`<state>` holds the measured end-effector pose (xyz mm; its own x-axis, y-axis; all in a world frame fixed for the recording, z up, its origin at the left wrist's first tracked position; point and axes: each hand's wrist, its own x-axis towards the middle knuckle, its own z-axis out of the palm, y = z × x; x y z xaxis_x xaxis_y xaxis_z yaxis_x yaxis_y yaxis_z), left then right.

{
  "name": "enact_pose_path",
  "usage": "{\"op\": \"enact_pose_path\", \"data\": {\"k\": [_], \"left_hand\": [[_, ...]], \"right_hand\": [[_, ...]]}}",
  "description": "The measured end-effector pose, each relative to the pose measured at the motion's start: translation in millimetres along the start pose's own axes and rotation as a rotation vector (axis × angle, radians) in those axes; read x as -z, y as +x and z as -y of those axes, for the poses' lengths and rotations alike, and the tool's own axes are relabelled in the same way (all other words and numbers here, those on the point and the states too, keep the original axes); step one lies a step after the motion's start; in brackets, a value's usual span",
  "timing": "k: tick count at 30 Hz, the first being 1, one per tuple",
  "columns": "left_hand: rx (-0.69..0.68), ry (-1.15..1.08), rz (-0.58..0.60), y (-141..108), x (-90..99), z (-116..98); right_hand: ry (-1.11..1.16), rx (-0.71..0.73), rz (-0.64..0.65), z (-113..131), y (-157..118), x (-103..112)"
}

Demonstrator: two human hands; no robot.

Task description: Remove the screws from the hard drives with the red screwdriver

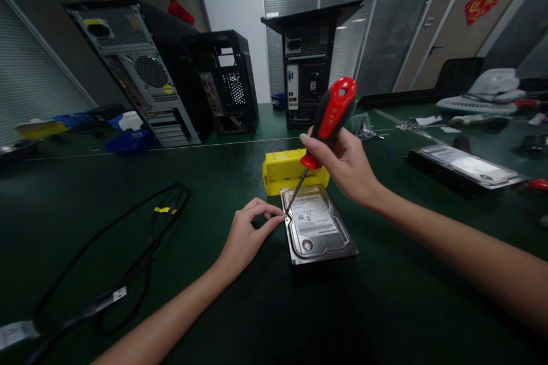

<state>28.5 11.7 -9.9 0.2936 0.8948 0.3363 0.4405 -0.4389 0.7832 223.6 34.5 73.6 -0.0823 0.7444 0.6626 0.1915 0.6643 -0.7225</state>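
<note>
My right hand [349, 165] grips the red and black handle of a screwdriver [333, 111], which slants down to the left. Its tip meets the left edge of a silver hard drive [315, 222] lying label up on the green table. At that same edge, the thumb and fingertips of my left hand [252, 228] are pinched together beside the tip. Whatever may be between them is too small to make out. A yellow plastic bin [280, 171] rests on its side directly behind the drive.
Computer cases stand behind, at left [149, 68], left of centre [233, 85] and centre [308, 68]. A black cable [148, 251] loops at left. Another hard drive [471, 165] lies at right, near a white tool [488, 94] and small parts.
</note>
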Motion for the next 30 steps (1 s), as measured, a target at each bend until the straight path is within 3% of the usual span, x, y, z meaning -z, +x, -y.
{"op": "enact_pose_path", "data": {"k": [13,19,26,30], "left_hand": [[-0.015,0.133,0.112,-0.7,-0.2,-3.8],[0.006,0.034,0.105,3.4,-1.6,1.6],[-0.002,-0.061,0.245,8.2,10.9,6.2],[-0.014,-0.066,0.227,9.0,11.8,8.9]], "right_hand": [[-0.029,0.03,0.088,-3.9,-2.9,-2.2],[-0.099,0.067,0.13,-4.7,-5.7,-1.9],[-0.124,0.094,0.119,-6.8,-4.8,-2.4],[-0.126,0.106,0.121,-8.4,-4.0,-2.6]]}}
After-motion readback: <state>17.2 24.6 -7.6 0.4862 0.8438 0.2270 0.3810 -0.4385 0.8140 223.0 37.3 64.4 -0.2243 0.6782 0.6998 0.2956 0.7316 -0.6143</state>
